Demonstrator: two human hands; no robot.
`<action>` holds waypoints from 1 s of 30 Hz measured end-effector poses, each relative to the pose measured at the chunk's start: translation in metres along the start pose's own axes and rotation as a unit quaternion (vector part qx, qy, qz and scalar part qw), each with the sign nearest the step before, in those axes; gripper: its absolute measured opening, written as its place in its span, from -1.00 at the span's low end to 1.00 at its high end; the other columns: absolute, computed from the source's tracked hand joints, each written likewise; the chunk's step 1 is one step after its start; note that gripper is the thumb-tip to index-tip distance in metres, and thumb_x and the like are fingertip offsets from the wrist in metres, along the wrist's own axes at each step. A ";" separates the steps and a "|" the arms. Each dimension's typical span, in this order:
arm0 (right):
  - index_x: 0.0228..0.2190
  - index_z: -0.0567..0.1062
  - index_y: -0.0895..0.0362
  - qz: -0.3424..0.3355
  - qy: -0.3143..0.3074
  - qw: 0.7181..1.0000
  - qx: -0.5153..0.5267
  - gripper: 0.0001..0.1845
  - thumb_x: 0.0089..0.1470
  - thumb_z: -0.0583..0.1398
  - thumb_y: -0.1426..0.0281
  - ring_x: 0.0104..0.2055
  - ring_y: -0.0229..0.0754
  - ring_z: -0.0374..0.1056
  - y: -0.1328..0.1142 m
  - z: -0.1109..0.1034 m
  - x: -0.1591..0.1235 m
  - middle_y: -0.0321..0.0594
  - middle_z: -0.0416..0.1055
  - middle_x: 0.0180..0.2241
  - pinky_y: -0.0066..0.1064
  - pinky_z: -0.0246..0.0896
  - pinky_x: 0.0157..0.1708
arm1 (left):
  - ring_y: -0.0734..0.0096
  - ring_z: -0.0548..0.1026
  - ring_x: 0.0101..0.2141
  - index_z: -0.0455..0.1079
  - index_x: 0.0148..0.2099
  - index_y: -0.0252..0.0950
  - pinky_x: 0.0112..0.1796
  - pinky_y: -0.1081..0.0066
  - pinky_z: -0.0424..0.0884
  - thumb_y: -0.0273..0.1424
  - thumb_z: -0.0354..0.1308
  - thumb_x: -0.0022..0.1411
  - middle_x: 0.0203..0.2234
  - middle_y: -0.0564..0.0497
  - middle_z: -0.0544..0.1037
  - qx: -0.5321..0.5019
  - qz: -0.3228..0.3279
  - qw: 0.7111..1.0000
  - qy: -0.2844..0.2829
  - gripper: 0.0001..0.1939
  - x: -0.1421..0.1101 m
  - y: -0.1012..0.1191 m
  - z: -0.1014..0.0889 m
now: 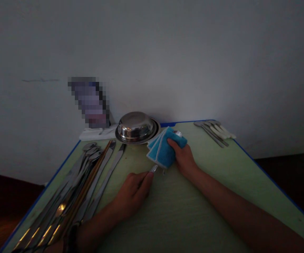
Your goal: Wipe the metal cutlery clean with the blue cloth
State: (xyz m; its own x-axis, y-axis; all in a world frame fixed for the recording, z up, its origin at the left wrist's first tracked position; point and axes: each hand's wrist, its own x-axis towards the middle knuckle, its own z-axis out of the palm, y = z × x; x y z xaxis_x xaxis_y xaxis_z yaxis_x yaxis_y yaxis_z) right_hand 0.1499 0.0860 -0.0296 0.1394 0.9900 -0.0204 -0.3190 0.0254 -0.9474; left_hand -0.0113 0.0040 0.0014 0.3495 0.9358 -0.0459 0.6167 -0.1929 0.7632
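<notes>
My left hand (134, 191) is closed on the handle of a metal utensil (154, 168) that runs up and right across the pale green table (220, 182). A folded blue cloth (162, 149) is wrapped round the utensil's far end, and my right hand (183, 158) grips that cloth. A shiny bit of the utensil's head (178, 133) pokes out above the cloth. The rest of it is hidden inside the cloth.
Several long metal utensils (80, 189) lie in a row along the table's left side. An upturned steel bowl (136, 127) sits at the back by the wall, a white object (96, 133) to its left. Several spoons (215, 131) lie at the back right.
</notes>
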 end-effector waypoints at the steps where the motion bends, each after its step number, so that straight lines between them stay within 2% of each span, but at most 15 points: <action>1: -0.25 0.46 0.10 0.001 -0.006 1.000 0.008 -0.59 -0.21 0.25 0.22 -0.20 -0.15 0.38 0.000 -0.001 0.002 -0.25 0.49 -0.26 -0.27 0.22 -0.13 | 0.57 0.22 -0.71 0.12 -0.61 -0.29 -0.60 0.52 0.13 -0.24 -0.25 0.27 -0.77 0.16 0.18 0.001 0.000 1.000 0.000 -0.56 0.000 0.000 0.000; 5: -0.27 0.46 0.12 0.007 0.006 0.999 0.034 -0.60 -0.19 0.23 0.19 -0.20 -0.15 0.39 0.000 -0.008 0.013 -0.21 0.49 -0.27 -0.25 0.24 -0.14 | 0.57 0.21 -0.71 0.10 -0.61 -0.28 -0.61 0.52 0.12 -0.26 -0.26 0.27 -0.76 0.16 0.19 0.003 0.013 1.000 -0.003 -0.56 -0.001 0.000 -0.001; 10: -0.29 0.45 0.13 0.036 0.093 0.993 0.056 -0.56 -0.15 0.17 0.08 -0.18 -0.16 0.37 -0.003 -0.008 0.015 -0.21 0.49 -0.27 -0.30 0.26 -0.17 | 0.57 0.19 -0.71 0.11 -0.61 -0.28 -0.61 0.53 0.12 -0.28 -0.25 0.27 -0.77 0.16 0.18 -0.004 0.020 1.000 -0.012 -0.58 -0.001 0.001 -0.002; 12: -0.31 0.45 0.12 0.049 0.110 0.990 0.067 -0.57 -0.16 0.18 0.08 -0.16 -0.18 0.36 -0.004 -0.005 0.010 -0.21 0.48 -0.25 -0.32 0.25 -0.16 | 0.57 0.19 -0.71 0.12 -0.60 -0.28 -0.61 0.53 0.12 -0.28 -0.24 0.27 -0.76 0.16 0.18 -0.004 0.024 1.000 -0.010 -0.59 -0.001 0.002 -0.002; 20: -0.28 0.45 0.11 0.073 0.050 0.995 0.042 -0.60 -0.16 0.20 0.15 -0.19 -0.18 0.37 -0.002 0.010 -0.015 -0.24 0.49 -0.29 -0.33 0.24 -0.16 | 0.56 0.19 -0.70 0.11 -0.58 -0.28 -0.62 0.51 0.08 -0.24 -0.23 0.28 -0.76 0.17 0.18 0.000 0.007 1.000 -0.013 -0.58 0.000 0.001 0.000; 24: -0.35 0.45 0.12 0.103 0.061 0.991 0.066 -0.68 -0.17 0.22 0.20 -0.22 -0.18 0.38 -0.013 0.009 -0.009 -0.26 0.49 -0.32 -0.34 0.27 -0.20 | 0.53 0.27 -0.62 0.21 -0.46 -0.29 -0.55 0.52 0.14 -0.26 -0.17 0.27 -0.67 0.15 0.26 0.002 0.039 0.998 -0.042 -0.68 -0.003 0.006 -0.005; 30: -0.36 0.45 0.12 0.080 0.080 0.988 0.109 -0.74 -0.15 0.22 0.26 -0.28 -0.20 0.40 -0.030 0.008 -0.002 -0.29 0.50 -0.36 -0.35 0.29 -0.23 | 0.55 0.27 -0.58 0.19 -0.39 -0.28 -0.52 0.56 0.18 -0.31 -0.22 0.29 -0.61 0.16 0.27 -0.071 0.078 0.990 -0.089 -0.73 -0.006 0.003 -0.005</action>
State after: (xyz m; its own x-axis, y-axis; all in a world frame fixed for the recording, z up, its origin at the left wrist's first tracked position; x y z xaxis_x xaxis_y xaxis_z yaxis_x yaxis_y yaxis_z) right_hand 0.1518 0.0847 0.0014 0.2120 0.9497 -0.2306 -0.5399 -0.0828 -0.8376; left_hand -0.0151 -0.0010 0.0076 0.5593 0.8286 -0.0246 0.4450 -0.2750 0.8523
